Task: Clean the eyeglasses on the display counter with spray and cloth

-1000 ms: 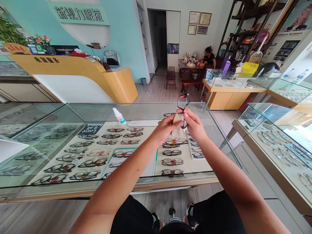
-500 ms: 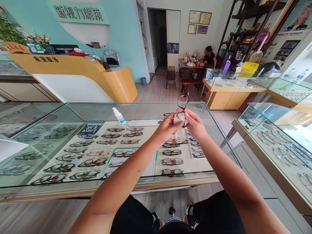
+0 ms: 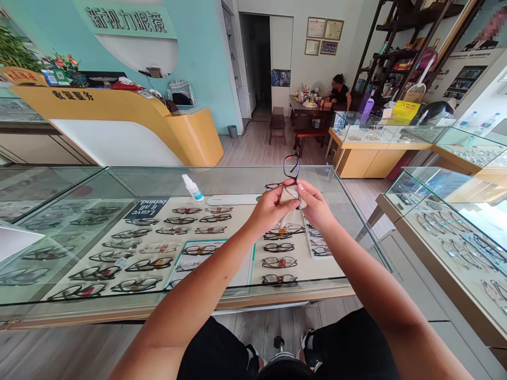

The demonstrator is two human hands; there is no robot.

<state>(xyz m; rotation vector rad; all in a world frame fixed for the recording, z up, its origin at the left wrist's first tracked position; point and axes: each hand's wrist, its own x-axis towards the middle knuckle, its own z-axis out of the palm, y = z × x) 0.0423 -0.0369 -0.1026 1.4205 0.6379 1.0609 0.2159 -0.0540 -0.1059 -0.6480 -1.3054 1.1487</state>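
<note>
A: Your left hand (image 3: pixel 271 208) and right hand (image 3: pixel 315 206) meet above the far right corner of the desk (image 3: pixel 237 178); both are raised off the glass top, touching each other at the fingertips.

B: Between them you hold the glasses (image 3: pixel 291 165), a black frame; it stands on end, one lens clear above your hands, the other buried in the cloth (image 3: pixel 292 196).

A: Left fingers (image 3: pixel 282 191): pressed together, pinching the pale cloth against the lower lens, thumb on the near side; right fingers (image 3: pixel 304 188): curled in, pinching the lower part of the frame from the other side, over the cloth.

B: How far the temples are folded you cannot tell from here; too small.

A: On the glass, near the middle of the far edge, a small spray bottle (image 3: pixel 193 188) lies tilted, white body, blue band; well apart from your hands.

B: Under the glass, rows of display frames (image 3: pixel 186 232) on a cream lining; a dark sign card (image 3: pixel 146 208) toward the far left, a long white tray (image 3: pixel 232 200) just beside the bottle.

A: Beyond your desk, across the floor, a person (image 3: pixel 339 91) sits at a cluttered wooden table by the back wall; not near your hands.
</note>
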